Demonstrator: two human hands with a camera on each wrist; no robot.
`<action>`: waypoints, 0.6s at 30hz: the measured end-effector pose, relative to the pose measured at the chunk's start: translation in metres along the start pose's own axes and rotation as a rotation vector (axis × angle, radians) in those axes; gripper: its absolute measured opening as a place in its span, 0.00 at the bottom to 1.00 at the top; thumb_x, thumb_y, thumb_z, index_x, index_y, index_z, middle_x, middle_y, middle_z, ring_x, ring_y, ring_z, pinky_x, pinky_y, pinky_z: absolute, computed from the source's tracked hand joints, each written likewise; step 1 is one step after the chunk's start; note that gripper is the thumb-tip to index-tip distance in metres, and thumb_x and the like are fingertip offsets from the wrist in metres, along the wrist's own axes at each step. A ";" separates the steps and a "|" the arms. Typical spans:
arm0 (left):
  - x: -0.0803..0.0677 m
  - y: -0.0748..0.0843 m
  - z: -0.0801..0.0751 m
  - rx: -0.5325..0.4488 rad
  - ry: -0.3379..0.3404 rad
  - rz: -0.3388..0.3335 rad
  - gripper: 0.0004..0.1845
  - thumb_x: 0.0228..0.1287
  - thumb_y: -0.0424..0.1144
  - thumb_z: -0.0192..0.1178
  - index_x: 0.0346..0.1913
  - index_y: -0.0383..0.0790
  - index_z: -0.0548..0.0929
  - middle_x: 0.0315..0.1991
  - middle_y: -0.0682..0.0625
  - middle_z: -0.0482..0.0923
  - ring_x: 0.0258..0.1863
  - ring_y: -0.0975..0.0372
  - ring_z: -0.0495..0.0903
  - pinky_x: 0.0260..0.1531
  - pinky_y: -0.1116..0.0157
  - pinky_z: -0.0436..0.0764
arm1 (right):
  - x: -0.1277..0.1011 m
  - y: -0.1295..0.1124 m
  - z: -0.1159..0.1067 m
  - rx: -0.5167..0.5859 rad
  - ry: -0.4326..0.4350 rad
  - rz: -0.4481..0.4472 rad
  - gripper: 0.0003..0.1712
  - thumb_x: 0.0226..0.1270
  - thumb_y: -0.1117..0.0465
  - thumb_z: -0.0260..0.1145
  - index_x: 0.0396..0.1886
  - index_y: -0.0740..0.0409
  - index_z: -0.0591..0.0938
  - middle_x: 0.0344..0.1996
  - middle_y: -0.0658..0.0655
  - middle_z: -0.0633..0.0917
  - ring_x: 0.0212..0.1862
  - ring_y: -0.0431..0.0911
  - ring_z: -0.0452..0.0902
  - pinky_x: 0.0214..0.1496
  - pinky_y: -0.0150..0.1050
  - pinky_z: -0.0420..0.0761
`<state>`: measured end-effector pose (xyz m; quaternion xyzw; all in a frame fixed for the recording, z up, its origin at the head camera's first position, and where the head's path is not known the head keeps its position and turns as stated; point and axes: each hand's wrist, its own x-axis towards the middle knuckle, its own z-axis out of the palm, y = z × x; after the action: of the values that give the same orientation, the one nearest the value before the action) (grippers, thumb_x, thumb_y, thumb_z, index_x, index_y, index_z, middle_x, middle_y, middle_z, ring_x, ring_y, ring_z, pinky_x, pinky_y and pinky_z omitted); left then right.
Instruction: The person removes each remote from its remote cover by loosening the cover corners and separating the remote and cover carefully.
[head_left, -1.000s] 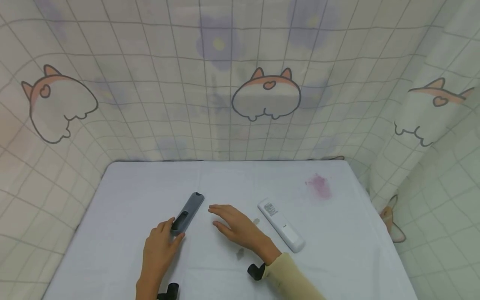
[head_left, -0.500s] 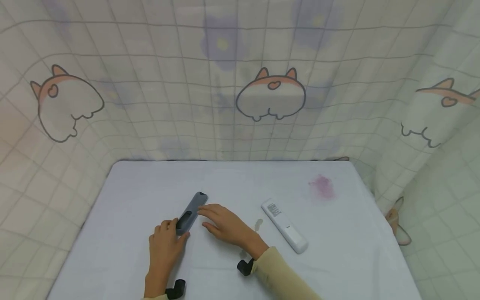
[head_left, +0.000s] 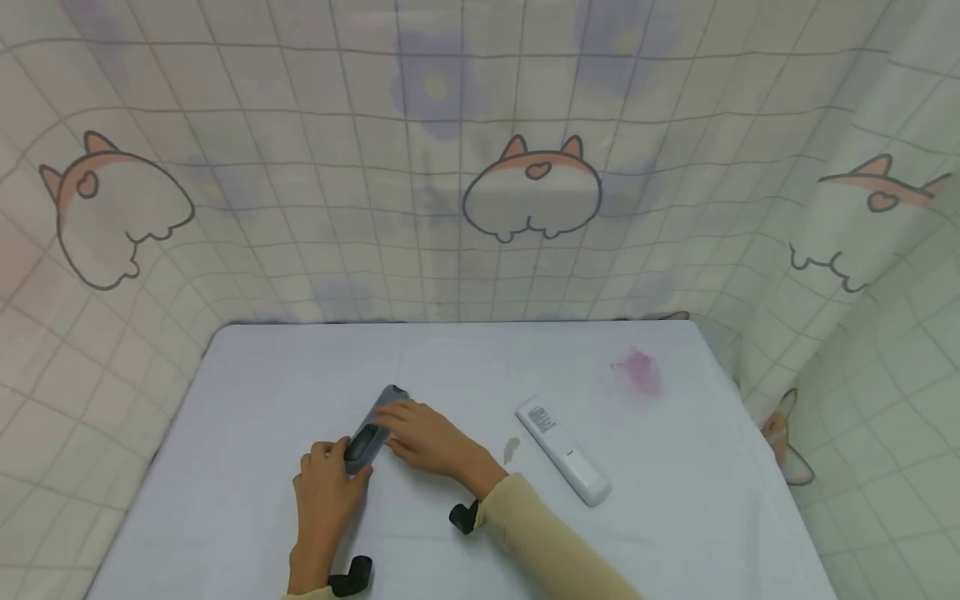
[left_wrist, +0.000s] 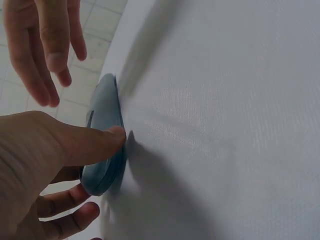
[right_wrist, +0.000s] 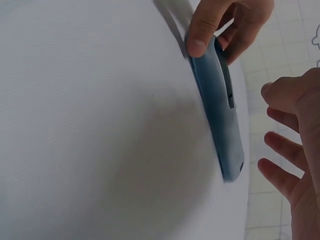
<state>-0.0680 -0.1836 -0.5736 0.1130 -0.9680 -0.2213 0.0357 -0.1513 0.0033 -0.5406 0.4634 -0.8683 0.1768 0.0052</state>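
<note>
A pale lavender-white surface (head_left: 300, 367) fills the lower middle of the head view, covered by smooth cloth with faint creases. A pink stain (head_left: 639, 372) marks the cloth toward the surface's far right corner, and a small greyish smudge (head_left: 512, 450) lies nearer the middle. Behind the surface and along both its sides hangs a cream curtain (head_left: 300, 208) printed with a thin grey grid, faded purple flowers and cartoon corgi rumps (head_left: 532, 192). The light is soft and even, with only weak shadows.
</note>
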 end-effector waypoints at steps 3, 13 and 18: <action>0.000 0.001 0.002 -0.039 0.012 -0.007 0.35 0.60 0.40 0.76 0.67 0.29 0.75 0.59 0.29 0.73 0.56 0.37 0.75 0.48 0.41 0.77 | 0.007 -0.002 -0.001 -0.043 -0.034 -0.004 0.24 0.81 0.56 0.61 0.72 0.50 0.76 0.74 0.50 0.76 0.76 0.46 0.69 0.77 0.41 0.72; -0.002 0.008 0.002 -0.246 0.070 0.018 0.35 0.56 0.23 0.74 0.67 0.27 0.71 0.59 0.29 0.67 0.57 0.36 0.77 0.56 0.41 0.79 | 0.016 -0.005 0.003 -0.154 -0.050 -0.030 0.23 0.81 0.54 0.62 0.71 0.46 0.76 0.71 0.47 0.78 0.75 0.45 0.70 0.74 0.41 0.75; -0.003 0.012 0.001 -0.265 0.081 0.010 0.34 0.57 0.21 0.71 0.66 0.29 0.71 0.60 0.31 0.65 0.54 0.34 0.81 0.52 0.39 0.82 | 0.018 -0.005 0.004 -0.163 -0.047 -0.021 0.22 0.81 0.53 0.62 0.70 0.45 0.77 0.69 0.45 0.79 0.74 0.44 0.70 0.71 0.41 0.76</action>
<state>-0.0675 -0.1722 -0.5695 0.1114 -0.9286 -0.3423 0.0905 -0.1568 -0.0148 -0.5398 0.4744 -0.8749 0.0944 0.0245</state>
